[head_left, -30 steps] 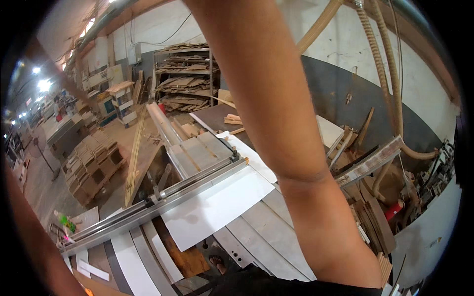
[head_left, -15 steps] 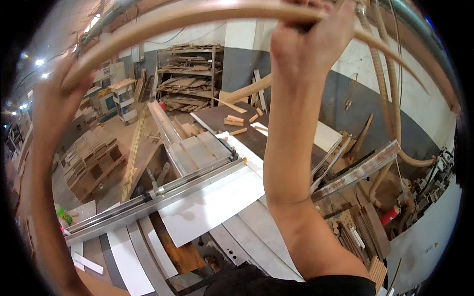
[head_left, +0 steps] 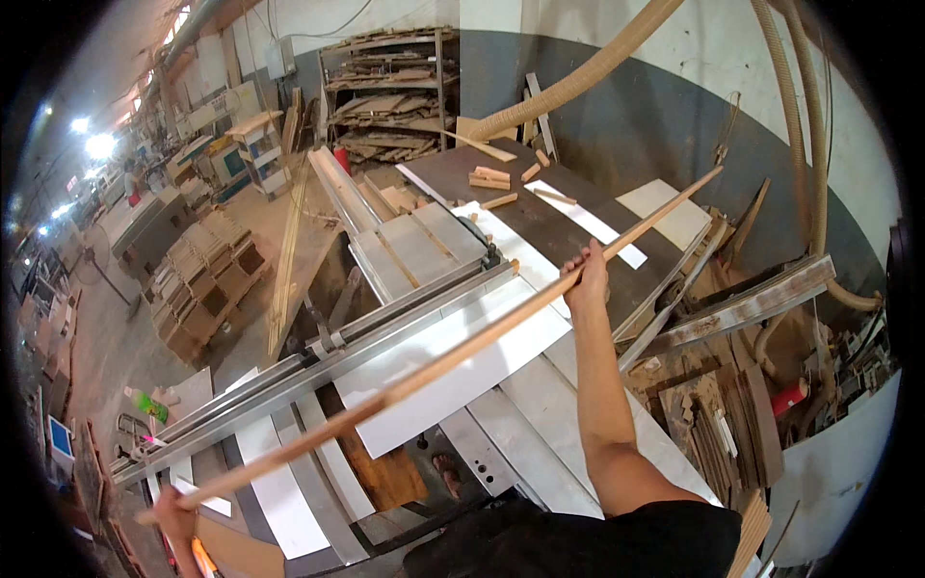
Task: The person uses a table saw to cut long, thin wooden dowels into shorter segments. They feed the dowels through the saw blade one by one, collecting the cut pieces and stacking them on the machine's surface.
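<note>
A long, thin wooden strip (head_left: 462, 347) runs diagonally in front of me, from the lower left up to the right. Near its lower left end, my left hand (head_left: 175, 517) is closed around it. My right hand (head_left: 588, 277) grips the same strip farther along, with its far end sticking out beyond the fingers. Below the strip lies a metal saw table with a white panel (head_left: 525, 332) on it. A long metal fence (head_left: 279, 390) crosses the table beside the panel.
Small wood offcuts (head_left: 489, 178) and a white strip (head_left: 597, 226) lie on the dark tabletop beyond. A rack (head_left: 385, 111) of scrap boards stands at the back. Ribbed hoses (head_left: 578, 77) hang along the wall. Stacked boards (head_left: 207, 284) sit on the floor at left.
The wooden strip has come down from high in front of me to just above the table. Both hands have lowered with it, still holding on.
</note>
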`<state>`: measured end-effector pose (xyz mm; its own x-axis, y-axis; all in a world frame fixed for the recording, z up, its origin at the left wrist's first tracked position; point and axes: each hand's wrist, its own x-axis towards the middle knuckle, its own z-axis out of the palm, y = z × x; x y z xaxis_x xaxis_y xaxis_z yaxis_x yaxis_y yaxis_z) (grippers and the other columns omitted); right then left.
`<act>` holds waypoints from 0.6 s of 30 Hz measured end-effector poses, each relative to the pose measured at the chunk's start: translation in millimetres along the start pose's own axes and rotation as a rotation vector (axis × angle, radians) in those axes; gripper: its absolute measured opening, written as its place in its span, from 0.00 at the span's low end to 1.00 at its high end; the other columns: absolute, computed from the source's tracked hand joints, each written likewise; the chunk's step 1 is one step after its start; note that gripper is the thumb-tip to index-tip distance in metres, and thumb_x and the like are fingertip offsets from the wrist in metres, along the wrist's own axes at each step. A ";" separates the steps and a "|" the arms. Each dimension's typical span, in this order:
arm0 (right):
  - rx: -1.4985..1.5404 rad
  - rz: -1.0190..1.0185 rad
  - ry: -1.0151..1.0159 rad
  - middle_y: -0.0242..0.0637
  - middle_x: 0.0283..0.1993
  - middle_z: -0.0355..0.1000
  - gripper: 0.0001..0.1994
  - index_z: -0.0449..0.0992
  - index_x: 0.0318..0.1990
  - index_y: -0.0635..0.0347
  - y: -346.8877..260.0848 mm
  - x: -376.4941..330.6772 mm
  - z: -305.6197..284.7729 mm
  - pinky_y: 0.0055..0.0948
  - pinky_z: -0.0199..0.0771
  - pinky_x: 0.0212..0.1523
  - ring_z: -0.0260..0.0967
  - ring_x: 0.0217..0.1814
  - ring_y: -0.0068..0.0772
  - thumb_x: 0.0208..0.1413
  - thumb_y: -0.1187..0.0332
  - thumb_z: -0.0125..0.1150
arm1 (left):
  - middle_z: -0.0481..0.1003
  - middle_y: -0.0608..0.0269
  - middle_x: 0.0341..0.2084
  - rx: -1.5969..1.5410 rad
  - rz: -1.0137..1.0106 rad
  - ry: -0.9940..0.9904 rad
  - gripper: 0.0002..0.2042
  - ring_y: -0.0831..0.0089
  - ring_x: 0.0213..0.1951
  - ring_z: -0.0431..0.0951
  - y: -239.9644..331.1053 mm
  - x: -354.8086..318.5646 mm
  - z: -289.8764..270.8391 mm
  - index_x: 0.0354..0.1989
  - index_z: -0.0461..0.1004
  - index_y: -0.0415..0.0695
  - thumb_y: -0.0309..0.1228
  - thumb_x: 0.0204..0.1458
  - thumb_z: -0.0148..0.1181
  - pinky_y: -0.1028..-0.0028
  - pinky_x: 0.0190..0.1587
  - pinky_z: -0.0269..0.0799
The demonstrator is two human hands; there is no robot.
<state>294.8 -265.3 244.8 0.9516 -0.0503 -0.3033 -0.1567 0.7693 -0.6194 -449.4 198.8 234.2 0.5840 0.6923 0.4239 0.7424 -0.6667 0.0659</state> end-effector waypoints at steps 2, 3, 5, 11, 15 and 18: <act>-0.104 0.051 0.039 0.32 0.24 0.60 0.14 0.63 0.35 0.55 18.3 32.7 -38.6 0.32 0.67 0.24 0.61 0.22 0.29 0.64 0.58 0.59 | 0.67 0.50 0.17 -0.016 -0.001 -0.090 0.14 0.51 0.24 0.69 59.3 -33.3 20.9 0.18 0.66 0.39 0.31 0.38 0.68 0.58 0.29 0.64; -0.147 0.064 0.041 0.32 0.25 0.60 0.13 0.63 0.35 0.56 27.1 45.3 -56.1 0.33 0.67 0.25 0.61 0.22 0.30 0.64 0.59 0.60 | 0.70 0.48 0.16 -0.003 -0.009 -0.127 0.12 0.48 0.24 0.72 85.0 -47.7 25.8 0.18 0.70 0.40 0.31 0.37 0.69 0.56 0.29 0.67; -0.175 0.120 0.053 0.33 0.25 0.61 0.11 0.63 0.35 0.57 39.3 75.8 -80.3 0.33 0.68 0.25 0.61 0.23 0.30 0.62 0.66 0.60 | 0.73 0.48 0.17 0.000 -0.101 -0.276 0.15 0.48 0.24 0.75 114.3 -71.8 34.8 0.21 0.72 0.41 0.36 0.37 0.74 0.56 0.27 0.68; -0.370 0.120 0.142 0.39 0.33 0.62 0.12 0.63 0.40 0.62 68.4 148.4 -162.0 0.33 0.70 0.24 0.62 0.24 0.30 0.58 0.72 0.62 | 0.73 0.47 0.16 0.029 -0.093 -0.372 0.18 0.47 0.23 0.76 188.2 -72.0 54.0 0.18 0.71 0.40 0.37 0.37 0.75 0.54 0.28 0.70; -0.761 -0.001 0.175 0.42 0.36 0.65 0.18 0.61 0.48 0.65 130.3 115.7 -151.1 0.38 0.74 0.24 0.68 0.26 0.35 0.56 0.74 0.63 | 0.73 0.50 0.17 -0.325 -0.063 -0.464 0.22 0.48 0.25 0.76 217.5 -87.0 103.6 0.23 0.74 0.44 0.45 0.32 0.79 0.54 0.28 0.69; -1.078 -0.235 0.092 0.39 0.31 0.70 0.31 0.57 0.60 0.64 173.0 143.0 -229.9 0.31 0.70 0.20 0.68 0.23 0.30 0.54 0.64 0.68 | 0.74 0.52 0.17 -0.018 0.185 -0.575 0.20 0.51 0.26 0.78 289.7 -58.5 179.5 0.22 0.74 0.40 0.44 0.45 0.74 0.55 0.28 0.72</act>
<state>343.0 -285.9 -72.2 0.9716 -0.2035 -0.1204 -0.1655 -0.2217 -0.9610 -209.5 14.8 66.3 0.7902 0.5997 -0.1260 0.6092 -0.7911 0.0553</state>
